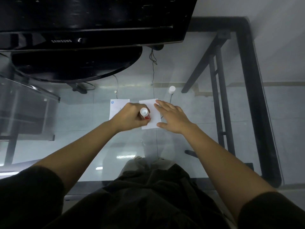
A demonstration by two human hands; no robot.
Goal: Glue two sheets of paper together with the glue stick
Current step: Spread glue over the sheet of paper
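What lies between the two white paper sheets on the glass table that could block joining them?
Only the left hand, gripping the red glue stick with white base, sits over the gap between the left sheet with a blue logo and the right plain sheet. The right hand presses flat on the right sheet. Nothing else intervenes.

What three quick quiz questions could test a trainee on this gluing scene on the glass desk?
1. True or false: the left hand grips the red-and-white glue stick.
2. What is the flat right hand pressing on? A) the plain white paper sheet B) the white sheet with a blue logo C) the black monitor
3. Fill in: the loose white cap stands on the ____ desk.

Key: 1 true; 2 A; 3 glass.
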